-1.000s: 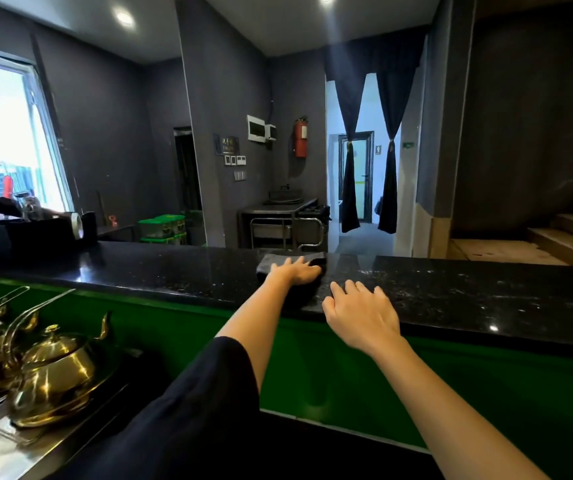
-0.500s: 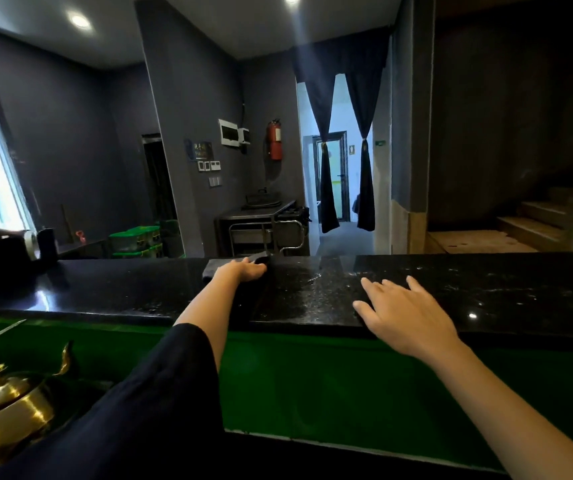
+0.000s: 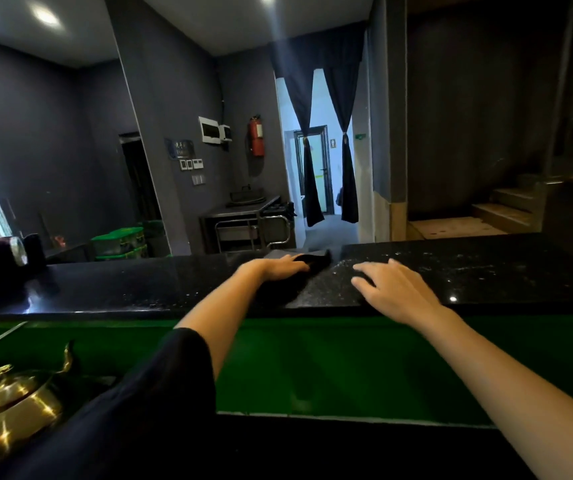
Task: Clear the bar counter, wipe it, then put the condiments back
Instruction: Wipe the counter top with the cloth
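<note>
In the head view, the left grip lies palm-down on a dark cloth at the far edge of the black speckled tabletop. Its fingers are stretched flat over the fabric, pressing it rather than clutching it. The cloth pokes out past the fingertips toward the right. The right grip rests just beside it on the near part of the tabletop, fingers spread and only lightly bent, holding nothing. Between the two grips the stone glistens in a wet-looking patch.

At the far left end of the tabletop stand some dark objects, too dim to tell what they are. Below the tabletop runs a green front panel, and at the lower left a shiny golden kettle sits on a lower surface. A dark sleeve covers the left upper arm.

Beyond the tabletop are a steel trolley, stacked green crates, a red fire extinguisher on the grey wall, black curtains tied back at a doorway, and stairs at the right.
</note>
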